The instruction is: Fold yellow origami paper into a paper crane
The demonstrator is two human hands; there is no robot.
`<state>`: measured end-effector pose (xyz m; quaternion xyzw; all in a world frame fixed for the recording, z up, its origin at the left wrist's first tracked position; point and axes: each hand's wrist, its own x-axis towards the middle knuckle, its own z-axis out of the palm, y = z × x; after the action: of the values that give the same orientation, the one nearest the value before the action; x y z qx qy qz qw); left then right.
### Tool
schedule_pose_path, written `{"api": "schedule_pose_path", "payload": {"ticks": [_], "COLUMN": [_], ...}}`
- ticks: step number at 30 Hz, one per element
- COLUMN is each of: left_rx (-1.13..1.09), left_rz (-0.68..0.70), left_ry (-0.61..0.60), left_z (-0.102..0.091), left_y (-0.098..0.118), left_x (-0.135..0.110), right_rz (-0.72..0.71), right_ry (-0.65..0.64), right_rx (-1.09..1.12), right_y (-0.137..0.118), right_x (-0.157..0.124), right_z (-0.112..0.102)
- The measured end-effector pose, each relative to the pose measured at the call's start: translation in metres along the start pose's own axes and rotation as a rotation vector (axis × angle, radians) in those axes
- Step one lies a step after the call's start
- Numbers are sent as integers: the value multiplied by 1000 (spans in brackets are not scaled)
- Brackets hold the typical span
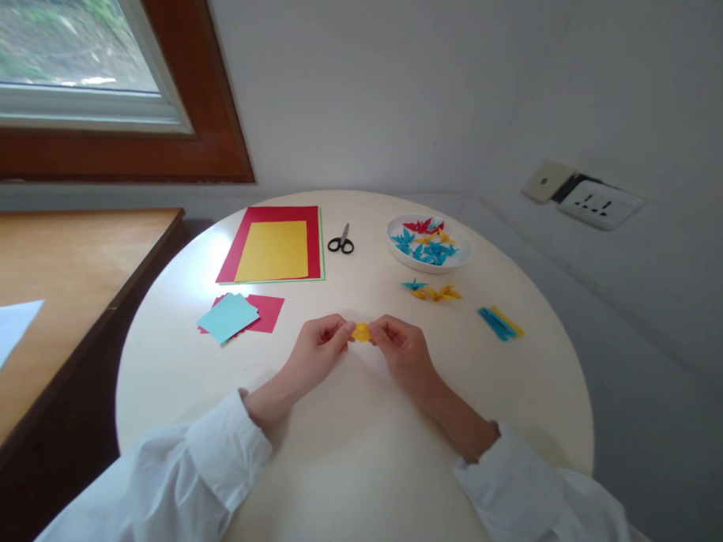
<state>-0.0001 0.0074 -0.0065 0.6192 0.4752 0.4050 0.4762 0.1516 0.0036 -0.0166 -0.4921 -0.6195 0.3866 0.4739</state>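
Observation:
Between my two hands is a small folded piece of yellow paper [361, 332], held just above the middle of the round table. My left hand [323, 345] pinches its left end between thumb and fingers. The right end is pinched by my right hand [403, 350]. Fingertips cover both ends, so its full shape is hidden. Beyond my right hand lie a blue paper crane [415, 285] and yellow paper cranes [444, 294]. A white round dish [424, 265] behind them holds several red, yellow and blue cranes.
Black-handled scissors [341, 243] lie near the table's back. Large red and yellow sheets [273, 250] are at the back left, with light blue and red paper squares [228, 318] in front of them. Blue and yellow paper strips [500, 324] lie on the right. Walls stand behind and right.

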Motion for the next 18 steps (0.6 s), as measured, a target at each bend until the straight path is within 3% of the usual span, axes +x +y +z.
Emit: {"api": "schedule_pose_path", "payload": {"ticks": [6, 13, 18], "left_rx": [-27, -25, 66], "left_rz": [-14, 11, 26], "left_ry": [-26, -163, -134], "left_z": [-2, -1, 2], "left_y": [-3, -7, -5], "left_x": [1, -1, -1], "right_rz": [-4, -16, 4], "right_ry": [-7, -85, -81], "right_rx": [-8, -57, -42], "right_y": [2, 2, 2], "right_x": [0, -2, -3], "right_z": [-1, -1, 2]}}
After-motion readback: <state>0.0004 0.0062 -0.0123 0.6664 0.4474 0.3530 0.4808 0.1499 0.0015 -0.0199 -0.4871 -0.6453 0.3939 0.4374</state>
